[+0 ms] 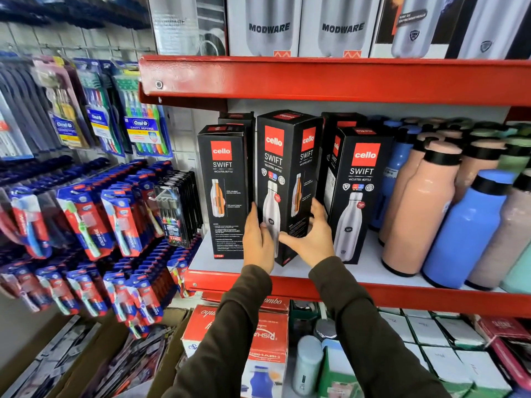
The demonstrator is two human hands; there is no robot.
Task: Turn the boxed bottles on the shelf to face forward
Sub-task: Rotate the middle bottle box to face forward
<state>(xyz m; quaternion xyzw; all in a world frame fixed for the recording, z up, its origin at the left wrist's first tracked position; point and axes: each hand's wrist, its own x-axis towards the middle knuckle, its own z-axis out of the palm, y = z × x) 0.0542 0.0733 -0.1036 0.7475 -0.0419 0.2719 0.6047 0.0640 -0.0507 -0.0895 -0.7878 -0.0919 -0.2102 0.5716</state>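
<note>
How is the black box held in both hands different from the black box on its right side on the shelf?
The held box is turned at an angle, showing two faces and a corner; the right box shows its front face almost squarely. The left hand and right hand grip the held box; no hand touches the right box. The held box reaches higher in view. Both are black, with a red logo and a steel bottle picture.

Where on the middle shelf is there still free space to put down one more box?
A bare strip of white shelf runs along the front edge, right of the hands, before the right box. A small patch lies left of the left box. The loose bottles crowd the right side; the three boxes stand close together.
</note>
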